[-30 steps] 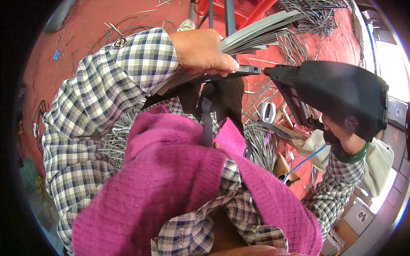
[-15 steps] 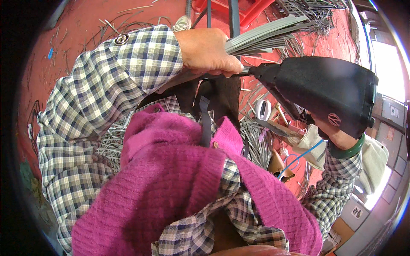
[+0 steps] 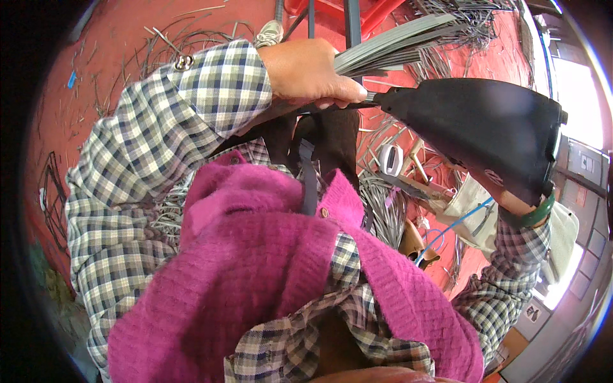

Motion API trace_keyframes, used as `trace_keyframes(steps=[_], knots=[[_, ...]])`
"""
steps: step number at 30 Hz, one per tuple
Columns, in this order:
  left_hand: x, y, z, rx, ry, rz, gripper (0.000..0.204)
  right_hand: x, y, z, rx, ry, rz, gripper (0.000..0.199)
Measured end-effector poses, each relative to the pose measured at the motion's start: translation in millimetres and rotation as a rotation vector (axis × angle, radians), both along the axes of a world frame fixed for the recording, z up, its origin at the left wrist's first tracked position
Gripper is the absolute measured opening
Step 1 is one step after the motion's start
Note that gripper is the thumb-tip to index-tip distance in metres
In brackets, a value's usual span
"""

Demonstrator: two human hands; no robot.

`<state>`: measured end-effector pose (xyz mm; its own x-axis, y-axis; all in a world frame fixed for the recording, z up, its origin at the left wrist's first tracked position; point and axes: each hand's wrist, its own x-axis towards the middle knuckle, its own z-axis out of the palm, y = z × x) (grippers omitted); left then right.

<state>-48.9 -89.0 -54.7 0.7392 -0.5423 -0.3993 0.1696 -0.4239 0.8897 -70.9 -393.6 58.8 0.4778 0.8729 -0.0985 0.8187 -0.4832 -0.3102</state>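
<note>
My left hand (image 3: pixel 313 73) is closed around a bundle of flat grey strips (image 3: pixel 402 45), which fans out to the upper right past my knuckles. Just below that grip runs a dark bar (image 3: pixel 306 110), partly hidden by my hand and sleeve. On the right, a black wedge-shaped tool (image 3: pixel 479 124) has its narrow nose at the strips beside my left thumb. My right hand (image 3: pixel 513 201) grips this tool from underneath; the casing hides most of its fingers. A blue hose (image 3: pixel 453 226) passes near my right wrist.
Loose grey strips (image 3: pixel 389 214) lie heaped on the red floor (image 3: pixel 115 57). A white oval object (image 3: pixel 391 159) and a beige bag (image 3: pixel 472 207) sit below the tool. Red furniture (image 3: pixel 377 16) and a shoe (image 3: pixel 269 33) are at the far side.
The tool's wide rear end has tilted, and my right hand has shifted slightly right and down with it. My left hand keeps its grip on the strips, nearly still.
</note>
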Motion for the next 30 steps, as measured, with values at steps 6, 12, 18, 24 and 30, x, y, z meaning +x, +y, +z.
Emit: trace_keyframes(steps=[6, 12, 18, 24, 30], knots=[[0.6, -0.5, 3.4, -0.02, -0.002, 0.083, 0.033, -26.5, -12.0, -13.3, 0.348, 0.207, -0.557, 0.035], [4.8, -3.2, 2.2, -0.13, 0.038, 0.162, 0.029, -35.1, -27.5, -19.0, 0.296, 0.27, -0.927, 0.019], [20.6, -34.3, 7.6, -0.294, 0.145, 0.249, 0.022, -43.2, -70.9, -24.5, 0.679, 0.574, -1.316, 0.02], [59.3, -72.2, 23.0, -0.177, 0.188, 0.197, 0.019, -63.8, -121.8, -55.5, 0.699, 0.56, -1.358, 0.023], [96.2, -101.6, 11.5, -0.028, 0.226, 0.043, 0.026, -88.7, -142.0, -82.9, 0.526, 0.355, -1.115, 0.041]])
